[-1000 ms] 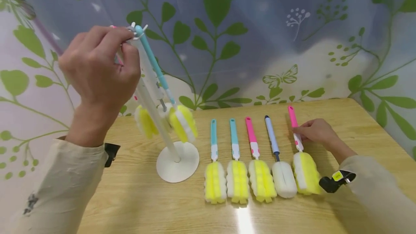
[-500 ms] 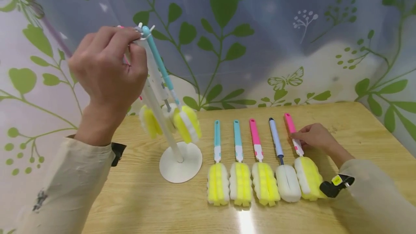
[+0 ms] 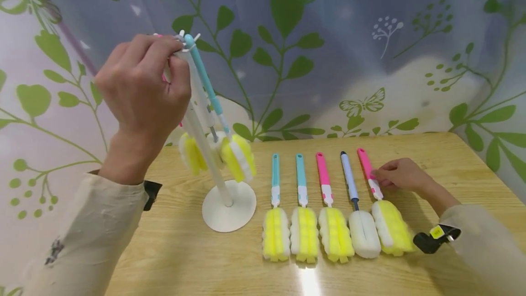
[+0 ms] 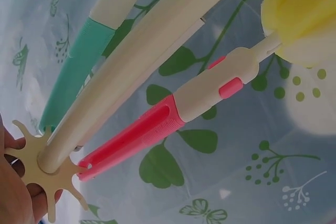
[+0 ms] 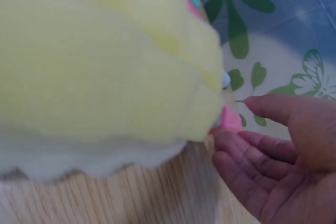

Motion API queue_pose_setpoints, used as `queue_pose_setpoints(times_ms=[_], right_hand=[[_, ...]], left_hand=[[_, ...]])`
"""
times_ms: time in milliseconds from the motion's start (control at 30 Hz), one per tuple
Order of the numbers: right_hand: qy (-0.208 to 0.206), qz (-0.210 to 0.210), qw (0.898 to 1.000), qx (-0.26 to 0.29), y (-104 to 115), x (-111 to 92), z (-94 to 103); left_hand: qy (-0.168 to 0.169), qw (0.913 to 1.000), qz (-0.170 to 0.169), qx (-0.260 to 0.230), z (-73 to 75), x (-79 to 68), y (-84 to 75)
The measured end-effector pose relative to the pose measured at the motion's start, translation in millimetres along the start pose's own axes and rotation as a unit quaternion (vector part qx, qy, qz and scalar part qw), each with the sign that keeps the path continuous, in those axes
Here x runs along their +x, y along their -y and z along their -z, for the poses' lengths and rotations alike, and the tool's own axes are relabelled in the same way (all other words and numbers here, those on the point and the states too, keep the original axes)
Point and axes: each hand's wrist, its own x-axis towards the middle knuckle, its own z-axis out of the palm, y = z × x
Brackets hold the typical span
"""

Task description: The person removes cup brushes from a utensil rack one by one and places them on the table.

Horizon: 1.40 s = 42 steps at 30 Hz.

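Observation:
At the upper left, my left hand [image 3: 144,81] grips the top of a white stand [image 3: 205,145] by its pronged hub, and the post leans. A blue-handled sponge bottle brush [image 3: 204,76] hangs from the prongs, and the left wrist view shows a pink-handled brush [image 4: 136,135] and a teal-handled one [image 4: 81,66] hanging too. On the right, my right hand [image 3: 400,177] has its fingertips at the handle of a pink bottle brush [image 3: 365,163] lying on the table. In the right wrist view the thumb stands apart from that handle, and the yellow sponge head [image 5: 105,66] fills much of the frame.
Left of the pink brush lie a lavender-handled brush with a white sponge [image 3: 364,234], another pink brush [image 3: 323,172] and two teal brushes [image 3: 301,175], [image 3: 275,175], side by side. The stand's round base [image 3: 238,214] rests on the wooden table [image 3: 185,264]. A leaf-patterned curtain [image 3: 255,13] hangs behind.
The rightmost pink brush has slid toward me and left, its handle end now nearly level with the others; my right hand has moved with it. My left hand still holds the stand.

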Motion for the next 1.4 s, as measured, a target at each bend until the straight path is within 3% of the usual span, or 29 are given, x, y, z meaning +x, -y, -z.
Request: queue_pose_setpoints(times_ms=[300,500,633,1000,1100,1233,1300,1400], right_hand=[[-0.034,0.034,0.998,0.041,4,-5,6.6],[-0.086,0.079,0.992,0.047,27,-7,10.0],[-0.094,0.102,0.989,0.059,53,-8,8.3],[-0.050,0.218,0.968,0.115,148,-10,-24.3],[-0.032,0.252,0.959,0.124,174,-9,-34.7],[-0.005,0.293,0.944,0.152,208,-8,-53.0],[0.003,0.314,0.936,0.158,224,-8,-62.7],[0.004,0.347,0.924,0.160,245,-8,-75.5]], left_hand=[[0.006,1.0000,0.004,-0.005,1.1,-0.6,1.1],[0.012,0.9997,0.001,-0.020,-0.9,-1.3,2.1],[0.003,0.9990,-0.001,-0.045,-1.9,-1.5,3.4],[-0.039,0.9944,0.005,-0.098,-3.7,0.4,8.6],[-0.058,0.9899,0.014,-0.129,-5.7,0.8,11.2],[-0.057,0.9868,0.020,-0.150,-4.9,1.1,15.9],[-0.051,0.9829,0.026,-0.175,-3.2,1.8,18.0],[-0.040,0.9694,0.045,-0.238,0.1,2.6,19.9]])
